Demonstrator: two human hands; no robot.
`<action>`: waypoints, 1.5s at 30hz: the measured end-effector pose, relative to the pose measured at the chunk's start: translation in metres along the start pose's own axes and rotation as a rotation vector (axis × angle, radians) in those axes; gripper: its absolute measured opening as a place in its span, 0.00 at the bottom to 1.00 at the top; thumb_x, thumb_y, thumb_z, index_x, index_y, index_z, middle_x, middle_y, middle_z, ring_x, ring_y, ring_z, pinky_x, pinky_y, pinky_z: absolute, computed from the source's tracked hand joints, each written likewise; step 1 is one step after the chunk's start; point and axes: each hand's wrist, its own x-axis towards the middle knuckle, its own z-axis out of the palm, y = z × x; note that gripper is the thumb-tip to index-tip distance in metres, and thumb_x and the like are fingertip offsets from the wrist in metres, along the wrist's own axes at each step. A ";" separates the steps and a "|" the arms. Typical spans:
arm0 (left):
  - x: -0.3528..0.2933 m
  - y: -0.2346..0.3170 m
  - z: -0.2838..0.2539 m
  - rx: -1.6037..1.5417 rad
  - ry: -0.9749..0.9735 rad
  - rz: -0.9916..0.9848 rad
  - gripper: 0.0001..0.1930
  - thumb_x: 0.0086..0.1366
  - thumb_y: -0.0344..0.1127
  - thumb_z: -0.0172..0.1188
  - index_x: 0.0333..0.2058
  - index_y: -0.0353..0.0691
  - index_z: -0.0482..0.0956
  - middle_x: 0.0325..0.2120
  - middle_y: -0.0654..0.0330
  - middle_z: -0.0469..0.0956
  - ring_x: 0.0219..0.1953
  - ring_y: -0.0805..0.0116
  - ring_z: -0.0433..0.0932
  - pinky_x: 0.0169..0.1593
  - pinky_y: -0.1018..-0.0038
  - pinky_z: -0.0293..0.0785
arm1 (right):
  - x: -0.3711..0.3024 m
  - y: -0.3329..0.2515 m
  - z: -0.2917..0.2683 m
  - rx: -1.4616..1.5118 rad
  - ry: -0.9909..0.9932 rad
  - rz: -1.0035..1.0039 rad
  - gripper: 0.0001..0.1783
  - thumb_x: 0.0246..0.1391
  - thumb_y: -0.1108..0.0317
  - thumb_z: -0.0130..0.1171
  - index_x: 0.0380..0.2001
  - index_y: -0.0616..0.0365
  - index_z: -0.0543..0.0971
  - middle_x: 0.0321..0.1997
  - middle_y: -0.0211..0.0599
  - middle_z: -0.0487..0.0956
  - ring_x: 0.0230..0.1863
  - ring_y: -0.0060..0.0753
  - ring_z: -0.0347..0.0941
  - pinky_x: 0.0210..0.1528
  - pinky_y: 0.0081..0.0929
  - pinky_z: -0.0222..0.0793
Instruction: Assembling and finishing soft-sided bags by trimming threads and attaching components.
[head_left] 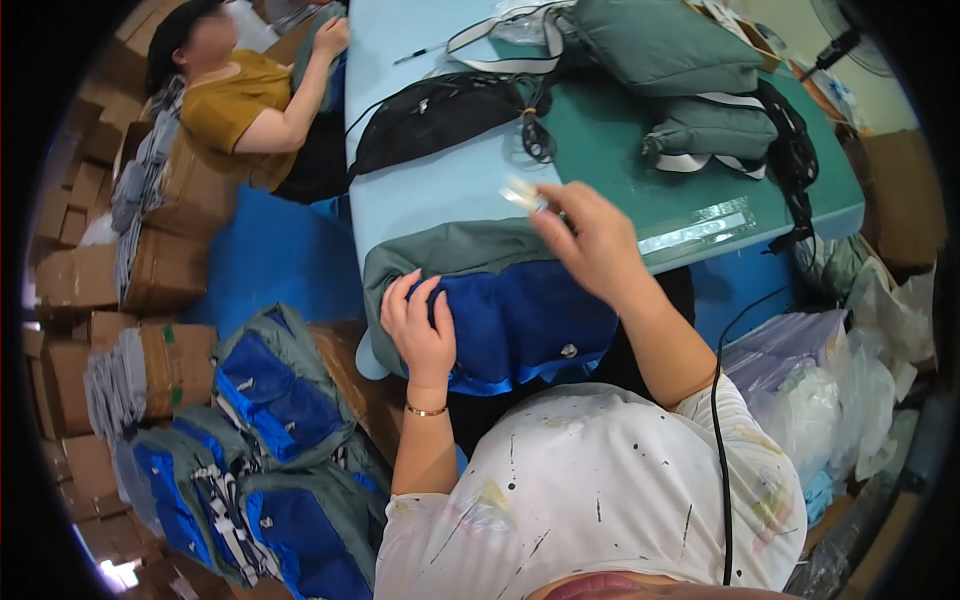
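Note:
A blue and grey-green fabric bag lies over the near edge of the table in front of me. My left hand rests on its left part, fingers spread over the cloth and not closed on it. Above the bag's far right side, my right hand is closed on a small pale object. That object is blurred, and its kind cannot be made out. A small light mark shows on the blue cloth near the bag's lower edge.
The table also bears a black bag, a dark coiled cord and grey-green bags. Similar blue bags are piled at left near cardboard boxes. A co-worker is at far left; plastic bags lie at right.

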 end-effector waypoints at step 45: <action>0.001 -0.053 -0.038 -0.540 0.050 -0.537 0.10 0.68 0.36 0.51 0.31 0.36 0.72 0.26 0.63 0.71 0.26 0.76 0.68 0.33 0.82 0.63 | -0.017 0.066 0.024 0.010 -0.091 0.034 0.21 0.47 0.50 0.63 0.27 0.60 0.77 0.23 0.45 0.76 0.28 0.49 0.73 0.32 0.39 0.67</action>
